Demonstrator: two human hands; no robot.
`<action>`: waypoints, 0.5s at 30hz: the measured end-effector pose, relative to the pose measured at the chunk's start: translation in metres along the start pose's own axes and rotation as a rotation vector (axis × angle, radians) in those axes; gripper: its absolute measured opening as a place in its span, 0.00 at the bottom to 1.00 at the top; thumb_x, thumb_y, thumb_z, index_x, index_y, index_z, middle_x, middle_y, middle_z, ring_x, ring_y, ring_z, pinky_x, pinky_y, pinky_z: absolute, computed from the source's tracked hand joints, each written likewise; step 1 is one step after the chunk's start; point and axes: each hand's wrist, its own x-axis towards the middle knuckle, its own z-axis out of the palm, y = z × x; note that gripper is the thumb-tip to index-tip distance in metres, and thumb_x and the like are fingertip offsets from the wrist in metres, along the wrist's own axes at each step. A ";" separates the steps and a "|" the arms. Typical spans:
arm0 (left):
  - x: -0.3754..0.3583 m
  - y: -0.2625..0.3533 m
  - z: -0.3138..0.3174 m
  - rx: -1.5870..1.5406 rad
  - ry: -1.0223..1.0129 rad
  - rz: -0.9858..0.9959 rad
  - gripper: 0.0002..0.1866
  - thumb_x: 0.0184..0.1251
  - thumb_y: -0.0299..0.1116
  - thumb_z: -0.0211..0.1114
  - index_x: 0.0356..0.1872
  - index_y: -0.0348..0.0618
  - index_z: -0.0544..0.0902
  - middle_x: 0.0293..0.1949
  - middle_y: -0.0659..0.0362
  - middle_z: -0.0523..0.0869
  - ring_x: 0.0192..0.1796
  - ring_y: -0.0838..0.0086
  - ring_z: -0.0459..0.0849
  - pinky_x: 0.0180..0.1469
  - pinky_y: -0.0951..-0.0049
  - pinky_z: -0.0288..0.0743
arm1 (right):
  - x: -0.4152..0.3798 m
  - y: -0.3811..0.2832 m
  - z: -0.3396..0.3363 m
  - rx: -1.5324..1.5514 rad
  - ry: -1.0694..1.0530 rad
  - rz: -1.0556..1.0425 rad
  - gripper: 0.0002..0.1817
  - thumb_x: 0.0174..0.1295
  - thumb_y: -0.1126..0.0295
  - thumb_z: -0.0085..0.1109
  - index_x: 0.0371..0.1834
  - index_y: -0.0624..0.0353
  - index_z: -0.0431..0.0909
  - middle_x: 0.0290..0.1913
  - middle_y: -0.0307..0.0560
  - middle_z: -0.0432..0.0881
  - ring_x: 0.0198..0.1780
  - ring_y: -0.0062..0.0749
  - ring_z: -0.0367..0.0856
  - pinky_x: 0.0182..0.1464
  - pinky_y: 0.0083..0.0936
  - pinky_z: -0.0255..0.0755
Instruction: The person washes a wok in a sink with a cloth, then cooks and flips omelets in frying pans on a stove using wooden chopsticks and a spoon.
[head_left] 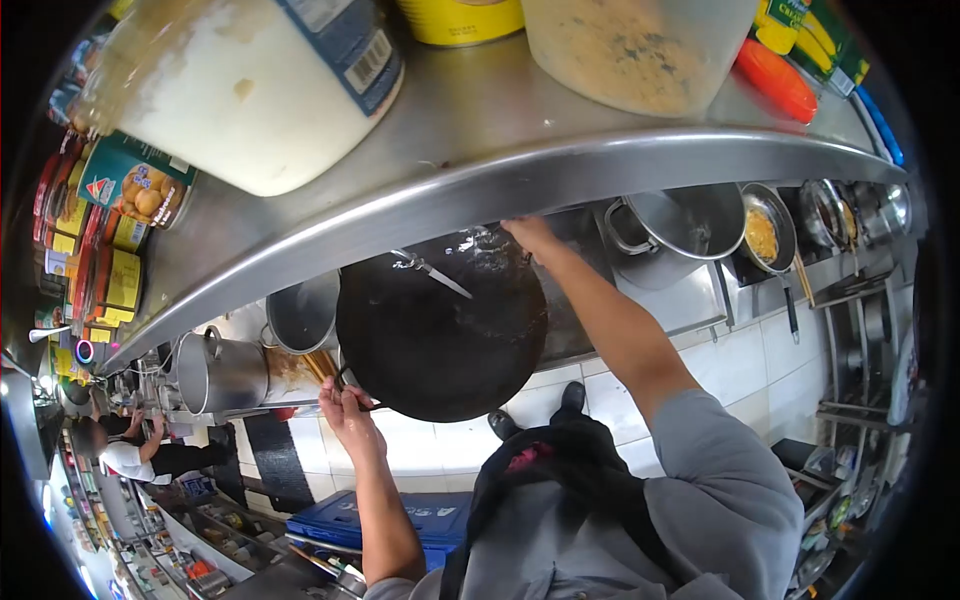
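Shelf: a long curved steel shelf (pixel 520 130) fills the top of the view, smooth and dull-shiny, carrying a fat white plastic tub (pixel 260 100), a cloudy tub of yellowish crumbs (pixel 630 50) and a yellow can (pixel 460 18).
Wok: 1 big round black wok (pixel 440 325), rough and soot-dark, tilted up off the worktop (pixel 690 300) just under the shelf edge, a thin metal utensil (pixel 432 270) lying inside.
Pots: 2 steel stockpots (pixel 215 372) left of the wok, 1 large steel pot (pixel 680 225) right, then a pan of yellow food (pixel 762 235).
Left hand: the left hand (pixel 348 408) is closed around the wok's dark handle at the lower rim.
Right hand: the right hand (pixel 530 235) is at the far rim; cannot tell whether it grips or merely steadies.
Risk: tilted this steeply, I'd judge the loose utensil could slide out; a 1-handed handle grip could let the heavy wok swing into the shelf edge.
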 end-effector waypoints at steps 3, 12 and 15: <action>-0.003 -0.054 -0.022 0.057 0.065 -0.157 0.16 0.72 0.19 0.47 0.58 0.42 0.62 0.30 0.59 0.76 0.29 0.78 0.73 0.34 0.78 0.70 | -0.023 -0.054 -0.017 -0.266 0.201 -0.195 0.17 0.63 0.60 0.60 0.40 0.67 0.81 0.33 0.50 0.84 0.29 0.40 0.78 0.35 0.39 0.71; -0.040 -0.202 0.041 -0.365 -0.012 -0.662 0.12 0.69 0.18 0.48 0.51 0.35 0.69 0.33 0.52 0.79 0.32 0.69 0.78 0.38 0.68 0.76 | -0.129 -0.182 -0.036 -0.394 0.335 -0.517 0.20 0.68 0.61 0.54 0.54 0.66 0.77 0.57 0.58 0.79 0.57 0.40 0.75 0.58 0.34 0.68; -0.002 -0.305 0.061 -0.127 -0.123 -0.402 0.08 0.69 0.22 0.50 0.46 0.37 0.75 0.34 0.54 0.80 0.33 0.72 0.78 0.37 0.69 0.74 | -0.155 -0.207 -0.029 -0.589 0.256 -0.489 0.23 0.67 0.55 0.56 0.54 0.65 0.79 0.54 0.54 0.81 0.56 0.38 0.76 0.60 0.32 0.68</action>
